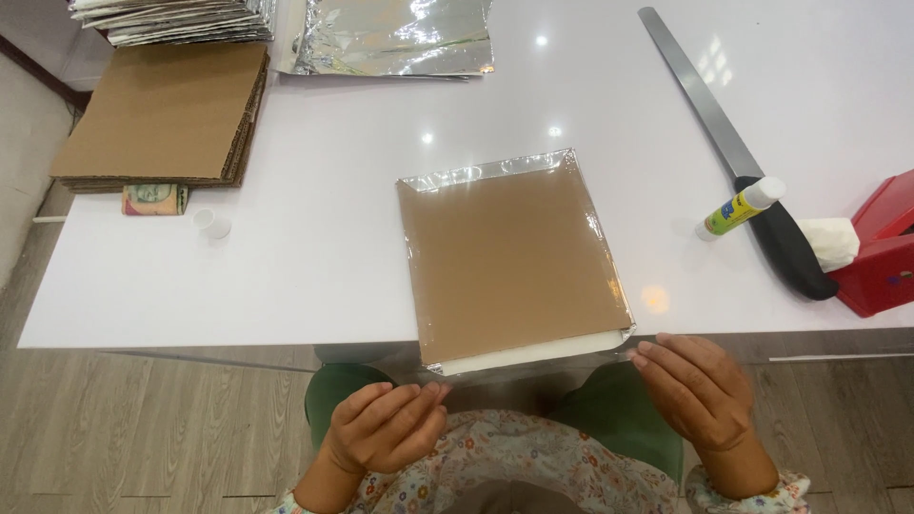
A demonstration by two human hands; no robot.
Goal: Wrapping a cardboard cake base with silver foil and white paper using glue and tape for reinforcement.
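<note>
Three edges of the cardboard square (514,262) at the desk (314,228) near edge look foil-wrapped already, near flap left: left hand (381,428) & right hand (700,390) each grip pinching the foil flap (533,366) w/ fingertips

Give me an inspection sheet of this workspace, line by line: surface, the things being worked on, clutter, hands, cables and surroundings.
Surface: white glossy table, lamp reflections on it.
Job's things: brown cardboard square lying on silver foil; foil folded over three edges, near flap unfolded at the table edge.
Clutter: cardboard stack, foil sheets, foil-wrapped stack, white cap, uncapped glue stick, long knife, red box with tissue, small printed item.
Hands: left hand and right hand both at the near flap, fingertips on it.
Cables: nothing seen.
Surroundings: grey wood-look floor.
</note>
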